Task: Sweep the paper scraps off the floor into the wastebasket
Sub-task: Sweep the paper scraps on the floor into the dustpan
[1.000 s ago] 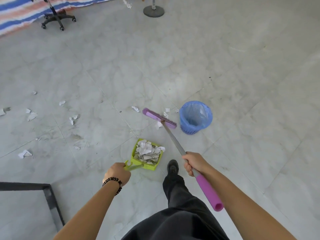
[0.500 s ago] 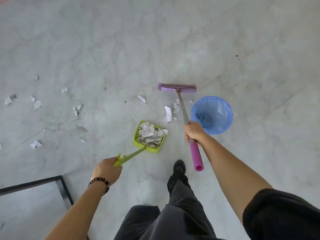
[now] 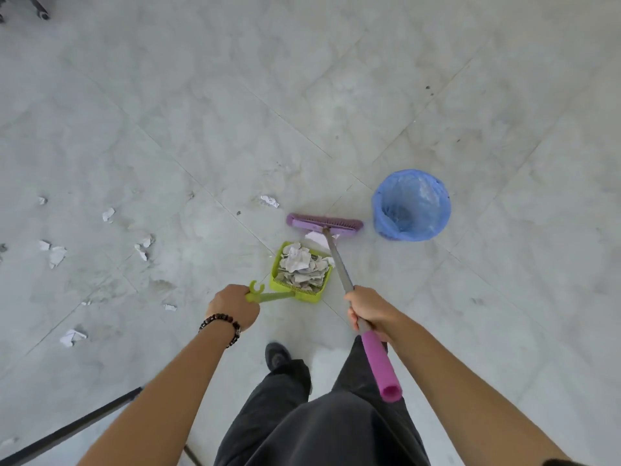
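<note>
No readable text, label, brand, number or sign is found anywhere in the frame; faint marks on the paper scraps (image 3: 301,268) at centre cannot be made out.

A single wide-angle view from the person's head looks steeply down at the tiled floor (image 3: 369,79). The person's forearms and legs fill the near edge, the floor spreads far ahead, and its straight tile lines bend toward the frame's edges.
</note>
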{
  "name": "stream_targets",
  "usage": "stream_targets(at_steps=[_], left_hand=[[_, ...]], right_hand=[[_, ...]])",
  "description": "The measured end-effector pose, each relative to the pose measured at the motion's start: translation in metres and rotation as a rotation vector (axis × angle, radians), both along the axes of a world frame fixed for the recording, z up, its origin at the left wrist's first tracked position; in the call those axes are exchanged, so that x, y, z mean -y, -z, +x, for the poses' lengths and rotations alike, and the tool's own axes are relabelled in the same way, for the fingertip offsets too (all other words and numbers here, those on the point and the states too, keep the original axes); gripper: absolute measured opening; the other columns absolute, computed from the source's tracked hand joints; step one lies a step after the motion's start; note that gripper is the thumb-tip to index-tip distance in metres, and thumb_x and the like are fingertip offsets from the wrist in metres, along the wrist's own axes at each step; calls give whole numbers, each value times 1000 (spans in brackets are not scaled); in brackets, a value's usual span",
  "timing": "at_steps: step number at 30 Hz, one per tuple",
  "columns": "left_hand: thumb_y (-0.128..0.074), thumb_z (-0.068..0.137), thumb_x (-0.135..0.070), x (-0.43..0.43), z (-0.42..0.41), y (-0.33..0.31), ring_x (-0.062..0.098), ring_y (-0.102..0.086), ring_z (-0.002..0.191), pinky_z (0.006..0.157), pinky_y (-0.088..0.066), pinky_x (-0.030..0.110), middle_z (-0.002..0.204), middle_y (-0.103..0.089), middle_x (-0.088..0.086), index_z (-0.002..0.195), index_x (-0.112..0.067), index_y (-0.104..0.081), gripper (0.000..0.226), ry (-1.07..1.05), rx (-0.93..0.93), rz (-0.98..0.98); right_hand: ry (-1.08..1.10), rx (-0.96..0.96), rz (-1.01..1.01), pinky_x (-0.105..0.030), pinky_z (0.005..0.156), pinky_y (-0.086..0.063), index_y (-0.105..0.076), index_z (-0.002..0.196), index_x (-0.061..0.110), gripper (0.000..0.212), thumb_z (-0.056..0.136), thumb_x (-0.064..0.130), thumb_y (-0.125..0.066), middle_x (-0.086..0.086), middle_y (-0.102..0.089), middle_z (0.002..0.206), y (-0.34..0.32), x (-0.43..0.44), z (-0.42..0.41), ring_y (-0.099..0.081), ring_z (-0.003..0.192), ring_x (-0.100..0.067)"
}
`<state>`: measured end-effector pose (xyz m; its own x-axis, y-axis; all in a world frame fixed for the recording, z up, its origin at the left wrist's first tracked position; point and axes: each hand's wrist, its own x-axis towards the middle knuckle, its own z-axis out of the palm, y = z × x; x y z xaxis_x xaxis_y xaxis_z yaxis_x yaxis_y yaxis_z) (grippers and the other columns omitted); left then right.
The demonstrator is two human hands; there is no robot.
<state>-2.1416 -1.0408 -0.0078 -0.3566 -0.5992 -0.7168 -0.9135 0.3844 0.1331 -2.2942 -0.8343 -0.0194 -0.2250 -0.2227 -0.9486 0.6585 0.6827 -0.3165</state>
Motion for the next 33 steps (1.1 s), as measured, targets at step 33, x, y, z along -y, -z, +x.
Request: stream_targets(at_steps=[33], left_hand=[[-49,74,-9,34,27,12,21,-56,59,52,-43,23,66,-61,1,68,-20,-58,15,-85,75,-34]], right_hand=[[-555,-291,120,-27,50,-46,-49,100,5,13,93,7,-38,-10,-53,62,54,121,-68,-51,48,-24]])
